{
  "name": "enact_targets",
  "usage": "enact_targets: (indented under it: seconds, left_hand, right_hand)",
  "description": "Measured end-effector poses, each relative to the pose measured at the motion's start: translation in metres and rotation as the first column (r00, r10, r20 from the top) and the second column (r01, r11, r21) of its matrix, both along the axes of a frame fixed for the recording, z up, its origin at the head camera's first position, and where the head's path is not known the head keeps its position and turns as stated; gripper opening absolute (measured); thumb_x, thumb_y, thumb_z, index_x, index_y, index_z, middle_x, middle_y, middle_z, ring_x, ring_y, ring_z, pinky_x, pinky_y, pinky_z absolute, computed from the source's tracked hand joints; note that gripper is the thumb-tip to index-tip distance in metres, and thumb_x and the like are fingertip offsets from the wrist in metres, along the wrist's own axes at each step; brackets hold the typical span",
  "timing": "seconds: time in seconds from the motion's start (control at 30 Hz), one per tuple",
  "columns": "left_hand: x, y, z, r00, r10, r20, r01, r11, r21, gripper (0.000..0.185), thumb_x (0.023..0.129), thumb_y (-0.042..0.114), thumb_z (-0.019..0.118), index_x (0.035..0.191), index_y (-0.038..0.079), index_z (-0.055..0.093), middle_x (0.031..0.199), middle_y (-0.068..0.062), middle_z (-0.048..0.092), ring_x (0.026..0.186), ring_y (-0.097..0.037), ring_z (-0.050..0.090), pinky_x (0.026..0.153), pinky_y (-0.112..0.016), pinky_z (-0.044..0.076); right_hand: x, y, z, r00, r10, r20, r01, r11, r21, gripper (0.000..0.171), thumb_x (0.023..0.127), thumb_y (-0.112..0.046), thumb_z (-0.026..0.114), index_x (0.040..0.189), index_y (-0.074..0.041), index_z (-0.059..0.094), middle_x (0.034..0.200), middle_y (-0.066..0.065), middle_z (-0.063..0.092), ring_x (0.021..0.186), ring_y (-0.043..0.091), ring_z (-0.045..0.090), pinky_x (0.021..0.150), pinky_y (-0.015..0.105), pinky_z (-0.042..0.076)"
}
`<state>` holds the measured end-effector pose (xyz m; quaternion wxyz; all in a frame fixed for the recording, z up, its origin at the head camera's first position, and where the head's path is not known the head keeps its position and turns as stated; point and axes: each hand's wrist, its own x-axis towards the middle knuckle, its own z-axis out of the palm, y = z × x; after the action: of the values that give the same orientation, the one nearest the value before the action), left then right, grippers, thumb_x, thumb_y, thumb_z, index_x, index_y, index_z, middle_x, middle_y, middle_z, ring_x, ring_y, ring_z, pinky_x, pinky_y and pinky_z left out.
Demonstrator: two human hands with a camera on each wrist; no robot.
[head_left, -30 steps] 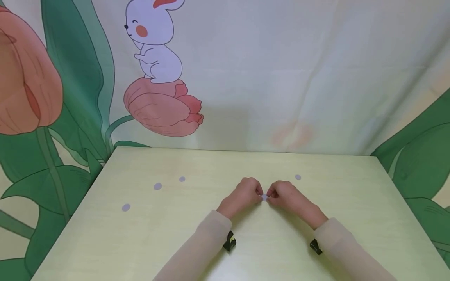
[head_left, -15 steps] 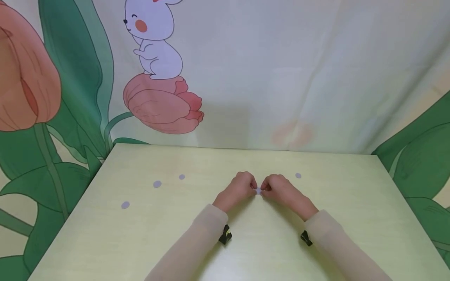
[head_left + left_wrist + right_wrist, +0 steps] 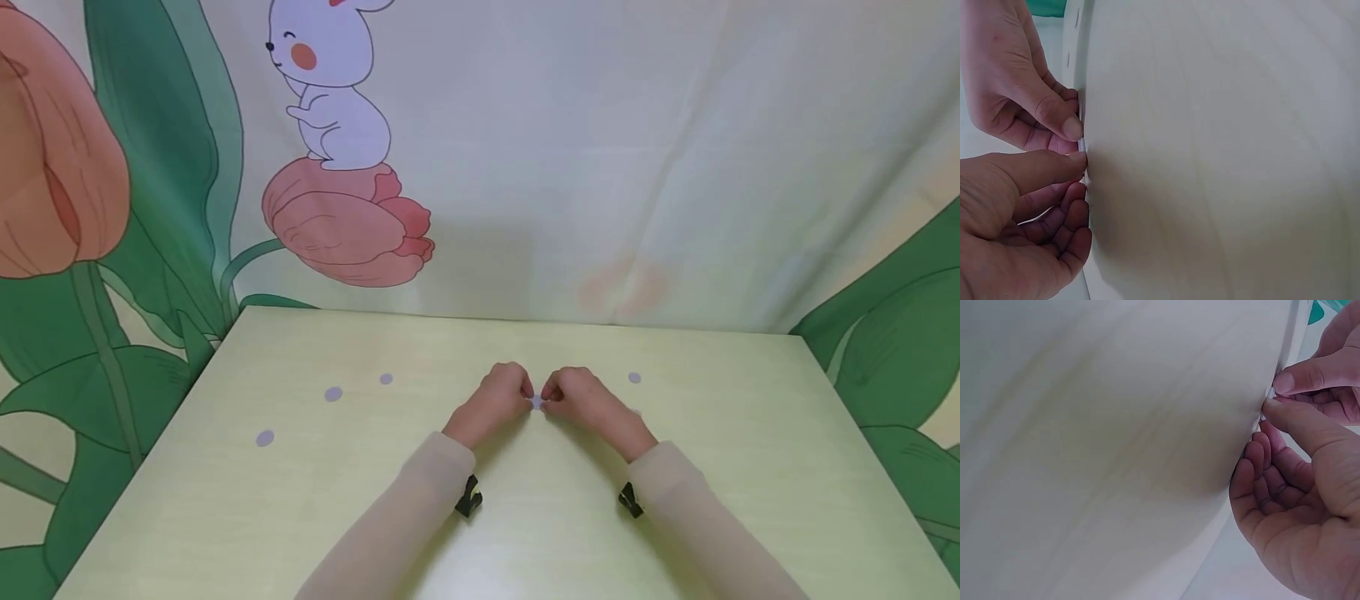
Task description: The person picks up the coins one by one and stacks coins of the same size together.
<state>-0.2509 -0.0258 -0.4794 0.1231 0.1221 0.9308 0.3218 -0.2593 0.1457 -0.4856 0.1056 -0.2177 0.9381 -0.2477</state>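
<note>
Between my two hands is a small, thin, pale purple disc [image 3: 537,402], low over the table [image 3: 547,533]. My left hand [image 3: 491,404] pinches its left edge between thumb and fingertips. The opposite edge is pinched by my right hand [image 3: 594,408] in the same way. In the left wrist view only a thin sliver of the disc [image 3: 1082,145] shows between the thumbs, seen edge-on. The remaining fingers of the left hand [image 3: 1016,231] curl in beneath its thumb. The right wrist view has the right hand [image 3: 1310,481] in front, its thumb close to the other thumb.
Similar purple discs lie flat on the table: one disc [image 3: 265,437] at left, a second [image 3: 333,393] and a third [image 3: 386,378] further back, another disc [image 3: 634,377] at back right. A further disc [image 3: 637,412] peeks out beside the right wrist. A printed curtain [image 3: 510,167] hangs behind.
Both hands have shifted left and slightly away, keeping the disc pinched between them. A disc beside the right wrist has come partly into sight.
</note>
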Motion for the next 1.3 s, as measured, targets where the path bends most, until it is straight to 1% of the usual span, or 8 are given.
enact_targets:
  seconds: [0.3, 0.57, 0.77, 0.93, 1.13, 1.3]
  left_hand:
    - [-0.006, -0.013, 0.000, 1.000, 0.015, -0.003, -0.015, 1.000, 0.003, 0.007, 0.089, 0.001, 0.074, 0.096, -0.001, 0.075, 0.097, -0.010, 0.072, 0.085, -0.019, 0.062, 0.079, -0.031, 0.055]
    - [-0.006, -0.022, 0.001, 1.000, 0.021, -0.023, -0.021, 1.000, 0.004, 0.006, 0.088, 0.000, 0.075, 0.094, -0.001, 0.075, 0.095, -0.010, 0.072, 0.083, -0.019, 0.062, 0.077, -0.031, 0.055]
    - [-0.006, -0.025, 0.002, 0.999, 0.038, 0.004, -0.038, 0.999, -0.011, 0.007, 0.088, -0.001, 0.075, 0.095, -0.002, 0.075, 0.096, -0.011, 0.072, 0.084, -0.019, 0.061, 0.077, -0.031, 0.055]
    - [-0.006, -0.028, 0.004, 0.999, 0.047, 0.013, -0.047, 0.998, -0.029, 0.008, 0.088, -0.001, 0.074, 0.096, -0.002, 0.076, 0.098, -0.012, 0.073, 0.084, -0.019, 0.062, 0.077, -0.031, 0.055]
    - [-0.007, -0.035, 0.000, 0.999, 0.041, -0.005, -0.041, 0.999, -0.024, 0.007, 0.088, 0.000, 0.075, 0.095, -0.002, 0.076, 0.097, -0.011, 0.073, 0.084, -0.020, 0.063, 0.077, -0.031, 0.055]
    - [-0.006, -0.040, 0.001, 0.999, 0.044, -0.018, -0.044, 0.999, -0.025, 0.006, 0.088, 0.000, 0.075, 0.094, -0.002, 0.076, 0.097, -0.011, 0.073, 0.085, -0.020, 0.063, 0.078, -0.032, 0.056]
  right_hand:
    - [-0.003, -0.015, 0.004, 1.000, 0.010, -0.018, -0.010, 1.000, -0.004, 0.007, 0.090, -0.007, 0.076, 0.094, -0.001, 0.074, 0.085, 0.004, 0.071, 0.080, 0.015, 0.062, 0.078, 0.031, 0.054]
    - [-0.007, -0.025, 0.004, 1.000, 0.015, -0.019, -0.015, 1.000, 0.003, 0.008, 0.090, -0.008, 0.077, 0.093, -0.002, 0.074, 0.084, 0.003, 0.070, 0.078, 0.015, 0.060, 0.076, 0.030, 0.053]
    - [-0.007, -0.031, 0.004, 1.000, 0.015, -0.020, -0.014, 1.000, 0.013, 0.008, 0.090, -0.009, 0.077, 0.094, -0.002, 0.074, 0.084, 0.003, 0.070, 0.078, 0.014, 0.060, 0.076, 0.030, 0.053]
    - [-0.007, -0.035, 0.004, 1.000, 0.019, -0.020, -0.019, 1.000, 0.013, 0.008, 0.090, -0.009, 0.077, 0.093, -0.002, 0.074, 0.084, 0.003, 0.070, 0.077, 0.015, 0.059, 0.075, 0.030, 0.052]
    - [-0.008, -0.041, 0.003, 1.000, 0.019, -0.011, -0.019, 1.000, 0.020, 0.008, 0.091, -0.010, 0.077, 0.094, -0.003, 0.075, 0.085, 0.002, 0.069, 0.078, 0.014, 0.058, 0.075, 0.029, 0.051]
    - [-0.010, -0.047, 0.003, 1.000, 0.026, -0.008, -0.025, 0.999, 0.025, 0.008, 0.091, -0.011, 0.076, 0.095, -0.003, 0.075, 0.086, 0.003, 0.070, 0.078, 0.014, 0.058, 0.075, 0.030, 0.052]
